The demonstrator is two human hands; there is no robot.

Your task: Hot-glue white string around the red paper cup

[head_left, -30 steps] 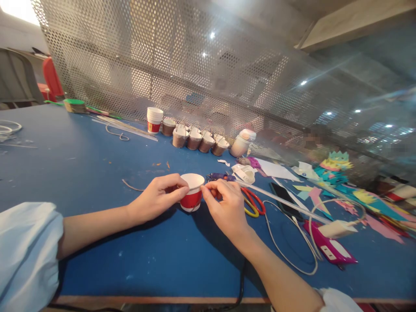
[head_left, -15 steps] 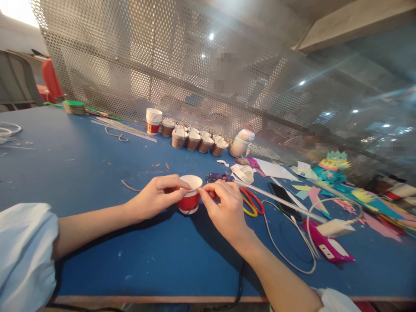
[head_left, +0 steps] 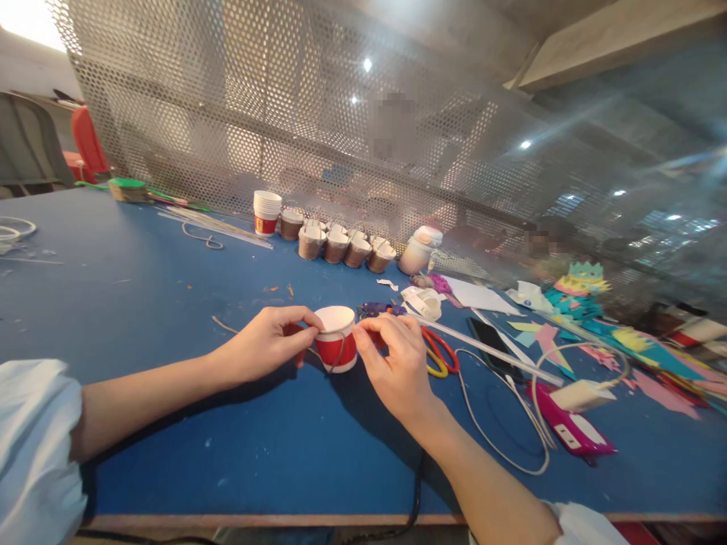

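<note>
A red and white paper cup stands upright on the blue table between my two hands. A thin grey-brown cord hangs in a curve down its front, and part of it passes behind my left fingers. My left hand is closed at the cup's left side, thumb and forefinger pinched at the rim. Opposite it, my right hand has its thumb and forefinger pressed together against the right edge of the rim. Whether cord is also caught in the right fingertips is hidden.
Beyond my right hand lie a glue gun, scissors, a phone, a white cable and a magenta power strip. Brown-wrapped cups, a stack of paper cups and a jar line the mesh screen.
The cup has turned and shifted slightly right, so the cord now shows on its front. My left fingers have drawn back from over the cup to its left rim.
</note>
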